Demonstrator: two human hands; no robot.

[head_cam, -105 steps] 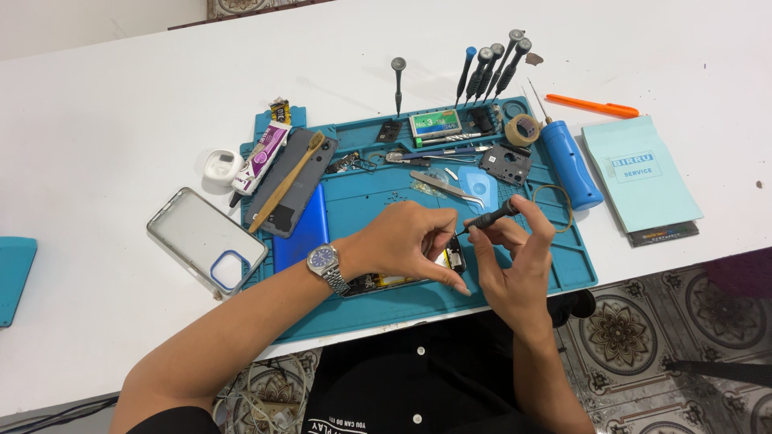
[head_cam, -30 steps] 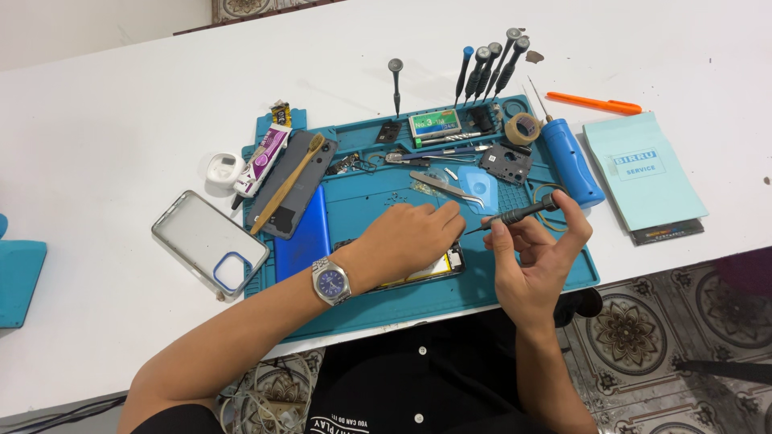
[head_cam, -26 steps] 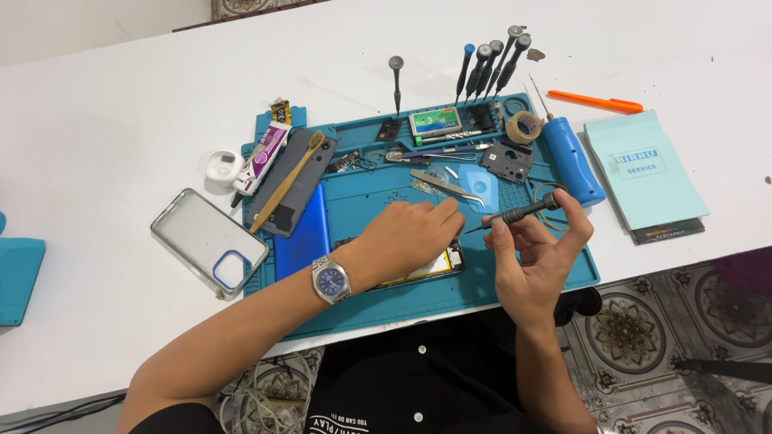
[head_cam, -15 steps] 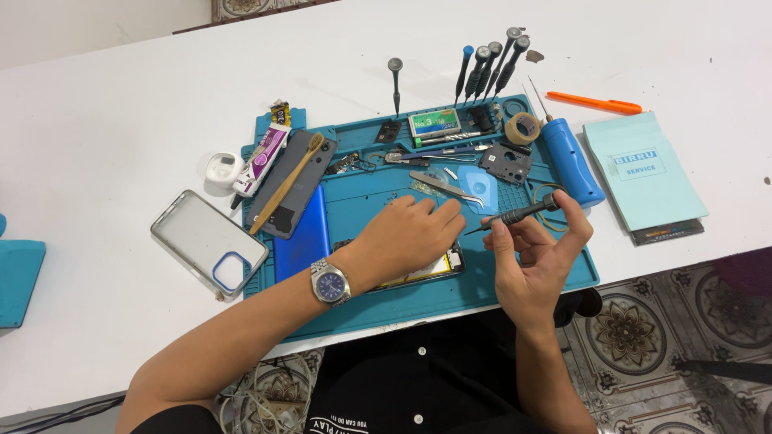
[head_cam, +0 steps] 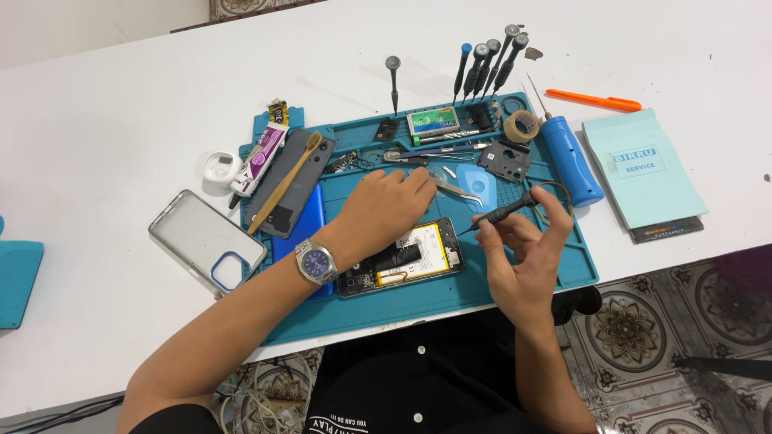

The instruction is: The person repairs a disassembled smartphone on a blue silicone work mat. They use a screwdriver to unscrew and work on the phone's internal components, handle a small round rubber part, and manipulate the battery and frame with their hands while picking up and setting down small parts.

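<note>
Two hands are at work over a teal repair mat [head_cam: 515, 289] on the white tabletop [head_cam: 112, 120], and the head view is the only one to go by. The right hand [head_cam: 523, 261] has its grip closed on a thin black screwdriver [head_cam: 503, 214], pinched between thumb and fingers, with the index finger arched over the handle end. The tool's long axis runs from upper right down to lower left, and its tip points at the right end of the opened phone [head_cam: 402, 259], ending just short of it.

The phone lies back-off on the mat, its long axis running left to right with a slight tilt, yellow-labelled battery showing. It sits down and to the left of the right hand's grip, so the right hand is the nearer one to the phone's right edge. The left hand [head_cam: 386, 205], wristwatch on its wrist, reaches past the phone's upper edge toward the silver tweezers [head_cam: 458, 189]; its fingers lie flat and part open on the mat, and whether they have hold of anything I cannot tell.

Around them: a blue cylindrical tool [head_cam: 569, 161], a row of screwdrivers [head_cam: 486, 68] standing at the mat's far edge, a clear phone case [head_cam: 207, 241] on the left, and a light blue booklet [head_cam: 643, 169] on the right.
</note>
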